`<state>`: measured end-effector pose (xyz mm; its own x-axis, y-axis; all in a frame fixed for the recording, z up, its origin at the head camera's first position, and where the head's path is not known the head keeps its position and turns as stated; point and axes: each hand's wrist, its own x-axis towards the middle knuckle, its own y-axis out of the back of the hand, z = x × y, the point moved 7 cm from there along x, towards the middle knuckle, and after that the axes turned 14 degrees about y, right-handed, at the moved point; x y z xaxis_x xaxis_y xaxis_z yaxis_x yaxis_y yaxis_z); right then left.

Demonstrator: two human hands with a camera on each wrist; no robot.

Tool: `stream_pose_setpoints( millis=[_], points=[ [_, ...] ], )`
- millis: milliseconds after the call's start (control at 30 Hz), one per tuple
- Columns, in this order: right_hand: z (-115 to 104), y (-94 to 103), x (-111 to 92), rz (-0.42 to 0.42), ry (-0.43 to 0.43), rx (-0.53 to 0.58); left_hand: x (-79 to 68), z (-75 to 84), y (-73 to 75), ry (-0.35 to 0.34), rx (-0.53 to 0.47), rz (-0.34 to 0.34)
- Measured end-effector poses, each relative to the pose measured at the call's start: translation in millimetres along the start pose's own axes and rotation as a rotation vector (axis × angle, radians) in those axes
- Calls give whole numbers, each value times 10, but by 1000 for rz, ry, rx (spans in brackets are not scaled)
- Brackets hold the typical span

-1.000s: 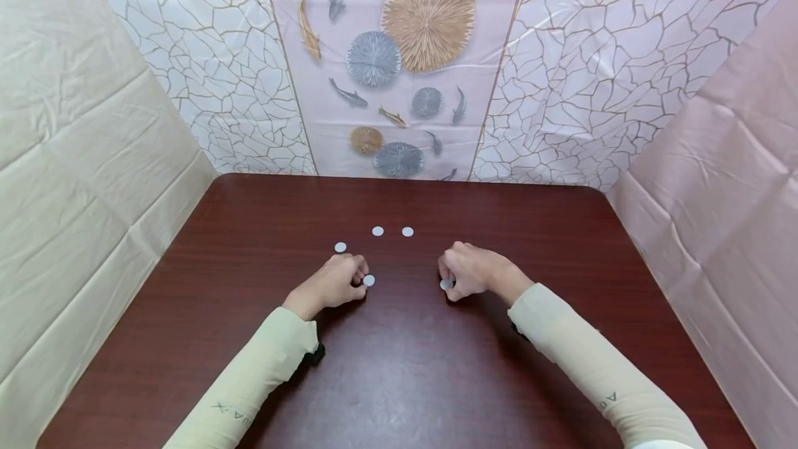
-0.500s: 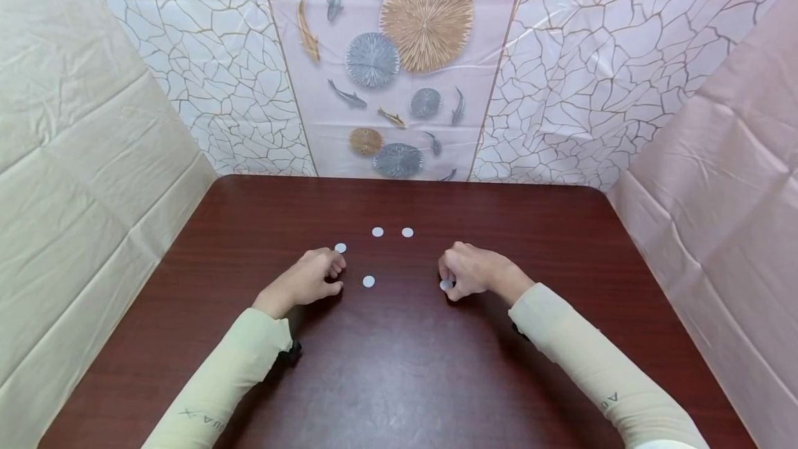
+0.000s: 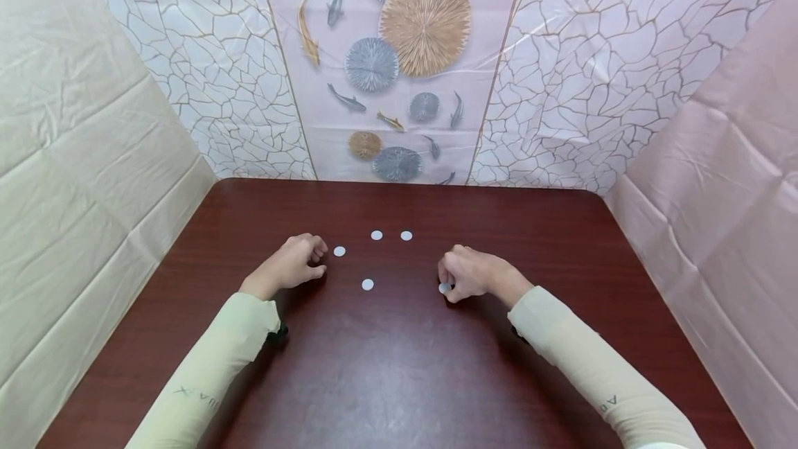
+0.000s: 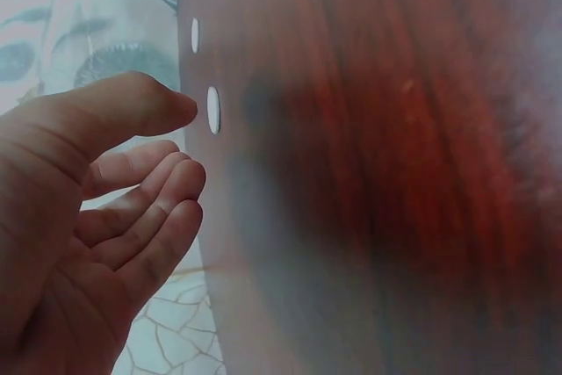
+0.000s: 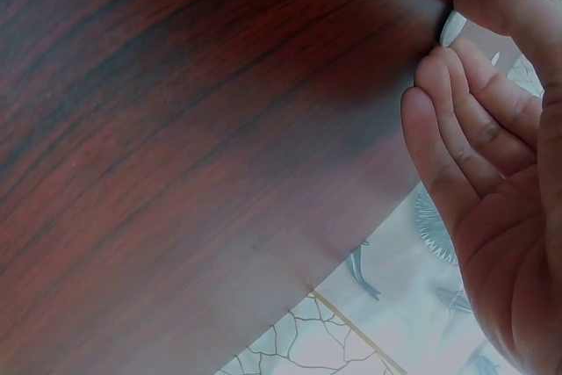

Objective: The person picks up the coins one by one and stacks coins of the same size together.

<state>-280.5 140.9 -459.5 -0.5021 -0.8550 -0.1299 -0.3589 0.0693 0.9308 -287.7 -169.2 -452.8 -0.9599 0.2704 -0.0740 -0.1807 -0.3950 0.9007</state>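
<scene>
Several small, flat white discs are in the head view. My left hand holds nothing; its fingers are loosely bent, with thumb and fingertips apart. Just right of it lies one white disc, which also shows past the thumb in the left wrist view. Another white disc lies nearer the middle of the table. On the right, my right hand pinches a white disc between thumb and fingers, low over the tabletop. The right wrist view shows this disc edge-on at the thumb tip.
Farther back, a white disc and a second white disc lie side by side. The dark red-brown wooden table ends at a patterned cloth backdrop. Pale cloth hangs along the left and right sides.
My left hand has let go of the disc near the middle and moved left and slightly back, beside another disc. The right hand has stayed in place with its disc.
</scene>
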Motion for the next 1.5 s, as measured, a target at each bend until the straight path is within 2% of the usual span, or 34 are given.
stream_pose_setpoints(
  millis=[200, 533, 700, 933, 1167, 1367, 1500],
  points=[
    [14, -18, -8, -5, -14, 22, 185, -38, -29, 18, 10, -22],
    [5, 1, -12, -2, -12, 3, 419, -29, -114, -23, 35, -63],
    [-15, 2, 8, 3, 2, -19, 478, -30, -127, -37, 48, -68],
    [-5, 5, 8, -1, -10, -13, 521, 3, -120, -54, 82, -114],
    [-1, 10, 3, 7, -12, -6, 576, 76, -89, -97, 169, -138],
    [-4, 9, 7, 6, -11, -2, 627, 148, -78, -134, 207, -150],
    [2, 11, 12, 2, -14, -1, 653, 180, -80, -129, 228, -160]
  ],
)
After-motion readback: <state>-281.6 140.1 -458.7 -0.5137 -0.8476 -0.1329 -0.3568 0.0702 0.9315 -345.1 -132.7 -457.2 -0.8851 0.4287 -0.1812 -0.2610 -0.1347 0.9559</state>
